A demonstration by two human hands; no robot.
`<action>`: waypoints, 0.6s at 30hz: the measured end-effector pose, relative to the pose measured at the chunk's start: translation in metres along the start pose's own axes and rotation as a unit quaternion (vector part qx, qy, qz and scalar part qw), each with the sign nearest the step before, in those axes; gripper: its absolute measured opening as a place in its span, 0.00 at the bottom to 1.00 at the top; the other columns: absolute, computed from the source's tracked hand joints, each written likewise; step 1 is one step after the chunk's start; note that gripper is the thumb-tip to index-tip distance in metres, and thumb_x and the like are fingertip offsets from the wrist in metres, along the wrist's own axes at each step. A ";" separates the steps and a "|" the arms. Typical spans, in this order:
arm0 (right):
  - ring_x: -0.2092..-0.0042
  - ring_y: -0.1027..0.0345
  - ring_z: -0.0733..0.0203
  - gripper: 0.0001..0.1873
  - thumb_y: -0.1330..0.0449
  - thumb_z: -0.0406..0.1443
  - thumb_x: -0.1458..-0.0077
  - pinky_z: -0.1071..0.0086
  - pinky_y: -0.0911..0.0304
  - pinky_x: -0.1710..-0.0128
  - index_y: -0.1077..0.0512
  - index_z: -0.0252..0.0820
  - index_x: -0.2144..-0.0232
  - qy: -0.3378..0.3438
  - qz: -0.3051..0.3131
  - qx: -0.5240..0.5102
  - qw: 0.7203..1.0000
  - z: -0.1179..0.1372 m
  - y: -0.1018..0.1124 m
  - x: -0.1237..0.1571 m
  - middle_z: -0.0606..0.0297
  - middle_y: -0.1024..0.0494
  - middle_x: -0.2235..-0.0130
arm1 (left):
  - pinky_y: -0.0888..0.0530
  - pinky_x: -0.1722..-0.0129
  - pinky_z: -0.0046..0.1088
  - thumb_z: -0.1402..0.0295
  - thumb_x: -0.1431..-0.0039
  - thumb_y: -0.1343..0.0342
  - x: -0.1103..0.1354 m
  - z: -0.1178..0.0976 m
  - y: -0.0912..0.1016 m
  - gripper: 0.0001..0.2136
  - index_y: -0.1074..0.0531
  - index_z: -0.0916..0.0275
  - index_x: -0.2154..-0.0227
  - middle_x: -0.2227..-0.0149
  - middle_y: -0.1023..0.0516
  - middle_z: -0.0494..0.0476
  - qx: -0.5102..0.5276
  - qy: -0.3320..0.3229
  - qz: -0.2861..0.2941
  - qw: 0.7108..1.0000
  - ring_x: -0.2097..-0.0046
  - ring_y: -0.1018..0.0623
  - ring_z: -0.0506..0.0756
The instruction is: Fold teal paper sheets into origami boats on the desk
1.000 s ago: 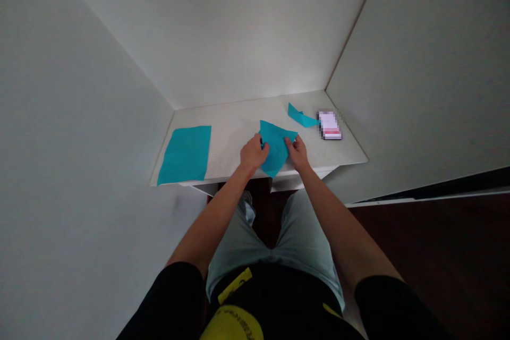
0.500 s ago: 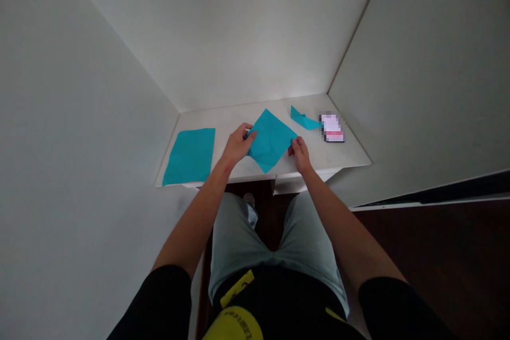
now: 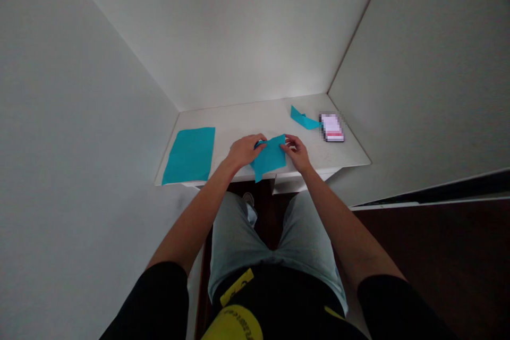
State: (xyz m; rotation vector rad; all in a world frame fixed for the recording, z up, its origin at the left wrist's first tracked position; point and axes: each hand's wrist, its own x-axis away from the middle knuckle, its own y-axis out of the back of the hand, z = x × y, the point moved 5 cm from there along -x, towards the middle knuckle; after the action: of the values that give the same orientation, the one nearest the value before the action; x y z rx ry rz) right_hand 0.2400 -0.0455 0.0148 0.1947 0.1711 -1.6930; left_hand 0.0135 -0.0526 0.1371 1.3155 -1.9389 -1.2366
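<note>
A folded sheet of blue paper (image 3: 271,156) is held between my two hands over the front part of the white desk. My left hand (image 3: 247,150) pinches its upper left side, with the fingers over the top. At its upper right corner, my right hand (image 3: 296,152) grips the edge between thumb and fingers. The paper's lower left corner points down past the desk's front edge. To the left lies a flat blue sheet (image 3: 189,155). A folded blue paper boat (image 3: 305,119) rests behind my right hand.
On the right of the white desk (image 3: 235,117) lies a phone (image 3: 332,127) with a lit, blurred screen, beside the paper boat. White walls enclose the desk at the back and on both sides. My legs are below its front edge.
The held paper has turned from a diamond stance to a smaller, squarer shape lower down. My left hand has moved right and slightly down, and my right hand has shifted slightly left.
</note>
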 end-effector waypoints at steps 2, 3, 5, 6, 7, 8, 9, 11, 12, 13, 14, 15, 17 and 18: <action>0.53 0.28 0.54 0.29 0.25 0.56 0.51 0.61 0.27 0.58 0.20 0.51 0.51 0.006 0.012 0.004 1.000 0.000 -0.001 0.001 0.60 0.20 0.49 | 0.24 0.48 0.36 0.61 0.29 0.41 -0.003 -0.005 -0.002 0.09 0.18 0.49 0.52 0.51 0.14 0.56 0.001 -0.031 0.020 0.999 0.50 0.17 0.62; 0.51 0.28 0.53 0.27 0.25 0.57 0.50 0.60 0.27 0.57 0.20 0.50 0.55 0.011 0.016 0.002 1.000 0.001 -0.001 0.001 0.60 0.21 0.48 | 0.24 0.48 0.36 0.61 0.29 0.40 -0.004 -0.007 -0.004 0.08 0.18 0.49 0.52 0.51 0.14 0.56 -0.001 -0.041 0.026 0.999 0.51 0.17 0.61; 0.49 0.27 0.52 0.23 0.26 0.57 0.49 0.60 0.26 0.56 0.21 0.49 0.62 0.021 0.018 -0.008 1.000 0.001 -0.001 0.001 0.59 0.21 0.49 | 0.25 0.49 0.36 0.61 0.29 0.40 -0.007 -0.009 -0.006 0.09 0.18 0.49 0.52 0.52 0.15 0.57 -0.017 -0.050 0.034 0.998 0.52 0.17 0.61; 0.49 0.27 0.52 0.23 0.27 0.57 0.49 0.60 0.26 0.56 0.22 0.48 0.65 0.026 0.015 -0.012 0.999 0.001 0.000 0.001 0.60 0.21 0.51 | 0.25 0.50 0.36 0.61 0.29 0.41 -0.008 -0.009 -0.007 0.09 0.18 0.49 0.51 0.52 0.15 0.57 -0.028 -0.050 0.037 0.998 0.52 0.17 0.62; 0.50 0.27 0.52 0.23 0.27 0.58 0.48 0.61 0.26 0.56 0.23 0.48 0.67 0.028 0.010 -0.014 0.999 0.000 0.000 0.000 0.61 0.22 0.53 | 0.24 0.50 0.36 0.61 0.29 0.41 -0.009 -0.008 -0.008 0.10 0.19 0.50 0.49 0.52 0.15 0.57 -0.038 -0.048 0.041 0.997 0.52 0.17 0.62; 0.52 0.27 0.53 0.24 0.27 0.58 0.48 0.61 0.26 0.56 0.24 0.47 0.68 0.028 0.003 -0.012 1.000 0.000 0.001 0.000 0.62 0.22 0.55 | 0.24 0.51 0.36 0.61 0.29 0.40 -0.009 -0.006 -0.008 0.11 0.20 0.50 0.48 0.51 0.15 0.57 -0.045 -0.045 0.047 0.997 0.52 0.17 0.62; 0.54 0.28 0.54 0.24 0.28 0.59 0.47 0.62 0.27 0.57 0.24 0.47 0.68 0.025 -0.003 -0.009 1.000 -0.001 0.002 0.000 0.63 0.22 0.57 | 0.24 0.51 0.36 0.61 0.30 0.39 -0.008 -0.004 -0.009 0.13 0.21 0.50 0.46 0.51 0.15 0.57 -0.048 -0.041 0.052 0.997 0.52 0.17 0.62; 0.59 0.29 0.56 0.25 0.29 0.59 0.46 0.62 0.28 0.58 0.25 0.47 0.67 0.008 -0.015 -0.006 1.000 -0.003 0.003 -0.001 0.65 0.23 0.61 | 0.23 0.50 0.36 0.61 0.34 0.35 -0.005 0.003 -0.008 0.18 0.23 0.51 0.43 0.49 0.15 0.57 -0.051 -0.034 0.061 0.996 0.50 0.17 0.62; 0.61 0.30 0.57 0.25 0.29 0.60 0.46 0.63 0.29 0.59 0.25 0.48 0.66 -0.002 -0.020 -0.007 1.000 -0.005 0.003 -0.001 0.67 0.24 0.63 | 0.23 0.49 0.37 0.62 0.36 0.33 -0.003 0.006 -0.008 0.20 0.24 0.52 0.42 0.48 0.16 0.58 -0.054 -0.030 0.064 0.996 0.48 0.17 0.63; 0.63 0.32 0.58 0.25 0.30 0.60 0.46 0.64 0.30 0.60 0.25 0.48 0.65 -0.011 -0.024 -0.009 1.000 -0.006 0.003 0.000 0.68 0.24 0.64 | 0.23 0.48 0.37 0.63 0.38 0.32 -0.001 0.010 -0.007 0.22 0.24 0.53 0.41 0.46 0.17 0.59 -0.059 -0.024 0.065 0.996 0.47 0.17 0.63; 0.65 0.33 0.59 0.25 0.29 0.60 0.46 0.64 0.30 0.62 0.25 0.48 0.65 -0.017 -0.027 -0.011 0.999 -0.007 0.003 0.000 0.68 0.24 0.65 | 0.22 0.47 0.38 0.63 0.39 0.31 0.002 0.014 -0.007 0.24 0.25 0.53 0.40 0.45 0.17 0.59 -0.063 -0.018 0.064 0.996 0.45 0.17 0.64; 0.65 0.33 0.60 0.25 0.29 0.60 0.46 0.64 0.31 0.63 0.25 0.48 0.65 -0.020 -0.030 -0.012 0.999 -0.007 0.003 0.000 0.69 0.25 0.65 | 0.22 0.46 0.39 0.64 0.40 0.31 0.004 0.018 -0.007 0.25 0.25 0.54 0.40 0.44 0.18 0.60 -0.065 -0.012 0.061 0.996 0.44 0.18 0.64; 0.66 0.34 0.59 0.26 0.30 0.61 0.46 0.65 0.32 0.64 0.26 0.48 0.66 -0.019 -0.038 -0.010 0.999 -0.007 0.004 -0.001 0.69 0.25 0.65 | 0.22 0.44 0.39 0.66 0.41 0.31 0.008 0.026 -0.006 0.25 0.25 0.56 0.40 0.41 0.20 0.62 -0.055 0.001 0.048 0.997 0.42 0.18 0.64; 0.65 0.34 0.59 0.26 0.31 0.61 0.45 0.65 0.33 0.63 0.26 0.48 0.66 -0.016 -0.042 -0.008 0.999 -0.007 0.004 -0.001 0.68 0.25 0.66 | 0.22 0.42 0.39 0.67 0.42 0.30 0.010 0.030 -0.006 0.26 0.25 0.57 0.40 0.40 0.21 0.63 -0.045 0.007 0.037 0.998 0.41 0.19 0.64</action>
State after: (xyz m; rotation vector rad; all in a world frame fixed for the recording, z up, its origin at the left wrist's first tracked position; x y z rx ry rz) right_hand 0.2443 -0.0436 0.0087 0.1510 0.1713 -1.7769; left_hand -0.0114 -0.0496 0.1168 1.1937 -1.8815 -1.2610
